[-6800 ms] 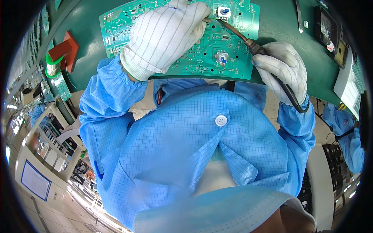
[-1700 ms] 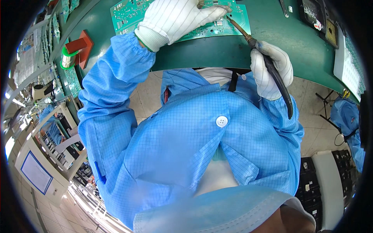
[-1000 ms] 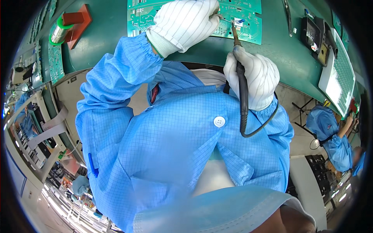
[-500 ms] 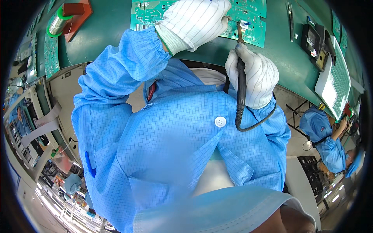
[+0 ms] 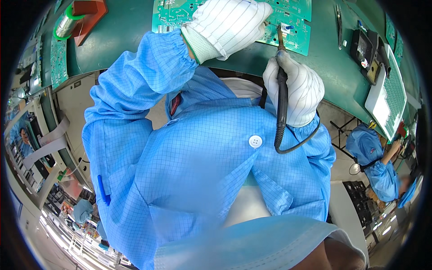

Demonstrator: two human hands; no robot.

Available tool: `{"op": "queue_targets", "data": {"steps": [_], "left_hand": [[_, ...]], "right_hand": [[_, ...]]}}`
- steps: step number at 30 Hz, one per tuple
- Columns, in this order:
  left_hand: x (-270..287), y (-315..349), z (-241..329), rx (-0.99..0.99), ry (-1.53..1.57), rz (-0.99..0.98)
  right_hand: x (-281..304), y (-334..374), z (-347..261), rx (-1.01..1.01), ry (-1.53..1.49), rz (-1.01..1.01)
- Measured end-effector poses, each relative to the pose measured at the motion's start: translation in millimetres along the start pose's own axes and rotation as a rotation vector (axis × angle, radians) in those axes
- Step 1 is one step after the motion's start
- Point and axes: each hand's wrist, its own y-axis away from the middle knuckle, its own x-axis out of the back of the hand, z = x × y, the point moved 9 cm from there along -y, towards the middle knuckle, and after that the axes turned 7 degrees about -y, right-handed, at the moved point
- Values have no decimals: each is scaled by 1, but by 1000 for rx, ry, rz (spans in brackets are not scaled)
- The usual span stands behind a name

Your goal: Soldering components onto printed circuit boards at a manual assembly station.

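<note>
My right hand (image 5: 297,87), in a white striped glove, is closed round the dark handle of a soldering iron (image 5: 282,96). The iron's tip points away from me onto a green circuit board (image 5: 294,42), right beside a small white component (image 5: 285,29) with a blue part. My left hand (image 5: 229,27), gloved the same way, rests over the middle of the board and hides part of it. Its fingers are curled together close to the iron's tip. What they pinch, if anything, is too small to make out.
A solder wire spool (image 5: 65,26) on a red-brown stand (image 5: 92,20) is at the far left of the green bench. Tweezers (image 5: 339,27), a black device (image 5: 362,47) and a white tray (image 5: 382,96) lie to the right. A co-worker (image 5: 375,157) sits beyond. The iron's cable (image 5: 301,145) loops by my right sleeve.
The whole view has shifted slightly. Both hands keep their grip, and the iron's tip stays beside the white component.
</note>
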Motion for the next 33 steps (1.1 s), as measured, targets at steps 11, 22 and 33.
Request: {"op": "queue_targets", "data": {"steps": [11, 22, 33], "left_hand": [[-5, -2, 4, -15, -38, -40], [-22, -43, 6, -266, -138, -155], [-56, -60, -12, 4, -109, -634]], "right_hand": [[0, -1, 0, -56, 17, -24], [-11, 2, -12, 37, 177, -27], [-11, 6, -8, 18, 120, -34]]}}
